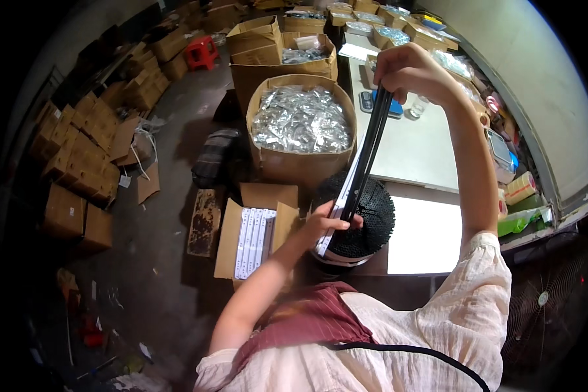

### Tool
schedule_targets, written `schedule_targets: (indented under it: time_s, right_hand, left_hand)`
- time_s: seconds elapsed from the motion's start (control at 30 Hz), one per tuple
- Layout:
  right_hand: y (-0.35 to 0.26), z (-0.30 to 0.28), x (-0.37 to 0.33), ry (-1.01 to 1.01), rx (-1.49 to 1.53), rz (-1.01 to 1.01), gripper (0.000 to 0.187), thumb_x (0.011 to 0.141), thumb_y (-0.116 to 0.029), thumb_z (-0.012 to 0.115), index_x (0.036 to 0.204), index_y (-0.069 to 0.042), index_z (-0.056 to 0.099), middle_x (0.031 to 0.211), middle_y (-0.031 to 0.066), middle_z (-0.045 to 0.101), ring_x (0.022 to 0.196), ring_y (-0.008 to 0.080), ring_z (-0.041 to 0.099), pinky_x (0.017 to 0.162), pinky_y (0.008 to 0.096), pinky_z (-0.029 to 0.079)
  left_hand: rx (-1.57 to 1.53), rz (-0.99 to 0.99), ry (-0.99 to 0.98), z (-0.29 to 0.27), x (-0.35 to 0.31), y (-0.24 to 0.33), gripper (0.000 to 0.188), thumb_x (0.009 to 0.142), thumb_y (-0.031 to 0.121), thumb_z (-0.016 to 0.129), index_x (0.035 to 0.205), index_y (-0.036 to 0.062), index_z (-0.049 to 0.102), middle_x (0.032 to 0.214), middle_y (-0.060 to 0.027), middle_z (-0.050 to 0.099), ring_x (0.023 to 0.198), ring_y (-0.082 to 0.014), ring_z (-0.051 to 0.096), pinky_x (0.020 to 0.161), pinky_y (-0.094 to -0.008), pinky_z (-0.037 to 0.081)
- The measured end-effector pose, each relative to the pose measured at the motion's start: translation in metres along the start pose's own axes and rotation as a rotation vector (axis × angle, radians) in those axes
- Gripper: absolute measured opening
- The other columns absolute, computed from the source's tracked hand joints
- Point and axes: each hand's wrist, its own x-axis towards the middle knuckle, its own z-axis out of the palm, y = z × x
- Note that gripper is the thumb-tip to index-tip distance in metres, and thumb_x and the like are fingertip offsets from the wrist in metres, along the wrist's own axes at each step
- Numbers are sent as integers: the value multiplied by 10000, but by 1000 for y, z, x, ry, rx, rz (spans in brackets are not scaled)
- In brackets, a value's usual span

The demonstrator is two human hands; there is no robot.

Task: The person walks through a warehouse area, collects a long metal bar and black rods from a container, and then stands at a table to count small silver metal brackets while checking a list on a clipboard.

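A few long black strips [374,140] slant up from my left hand to my right hand. My right hand [405,73] is raised high over the table, its fingers closed round their upper end. Lower down, my left hand [330,224] grips the strips' lower part, together with a long, narrow white piece [347,186] lying alongside them. Just behind and beside my left hand stands a dense round bundle of black strips [374,219], ends up, in a round container. Left of that hand, an open carton [227,245] holds several narrow white pieces [253,242] with dark marks.
A large carton [268,163] full of small clear packets [300,121] stands ahead. On the white table [415,147] are a blue scale [393,110] and a clear cup [418,108]. A fan [543,298] stands at right, a red stool [202,52] at far left.
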Motion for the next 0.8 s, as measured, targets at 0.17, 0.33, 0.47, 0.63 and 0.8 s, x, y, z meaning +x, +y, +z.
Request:
schedule_targets:
  time_s: [0.17,0.33,0.47,0.63,0.8]
  right_hand:
    - [65,-1,13,20,127,158,201,730,-93,613,871,26,693,746,77,652,590,153,650,559,244,521]
    - [133,59,6,-27,708,238,234,820,-61,607,1030,12,682,834,50,644,664,122,610,588,237,475]
    - [127,164,0,54,990,334,414,835,-41,597,1247,3,576,998,55,633,731,120,592,633,239,486]
    - [55,288,-23,6,1324,265,673,803,-78,672,1414,-12,396,1083,102,646,648,117,585,522,244,470]
    - [-43,412,-56,-347,1078,497,279,898,-165,659,1117,-13,576,926,98,698,528,123,593,504,230,473]
  left_hand:
    - [-107,-56,151,15,-41,3,297,847,71,669,1098,-48,564,939,-166,699,780,-227,702,758,-327,579]
    - [-52,-58,486,34,-91,18,275,819,100,721,1014,-60,613,887,-168,714,702,-177,686,609,-269,542]
    - [-70,-32,732,32,-138,13,273,831,87,717,1034,-46,593,875,-176,711,669,-165,671,534,-258,517]
    - [-154,-49,863,16,-219,5,281,837,88,719,1057,-34,592,884,-164,715,668,-149,667,539,-245,513]
    - [-232,-8,956,2,-321,13,269,842,91,703,1062,-40,618,898,-164,717,666,-145,664,551,-239,506]
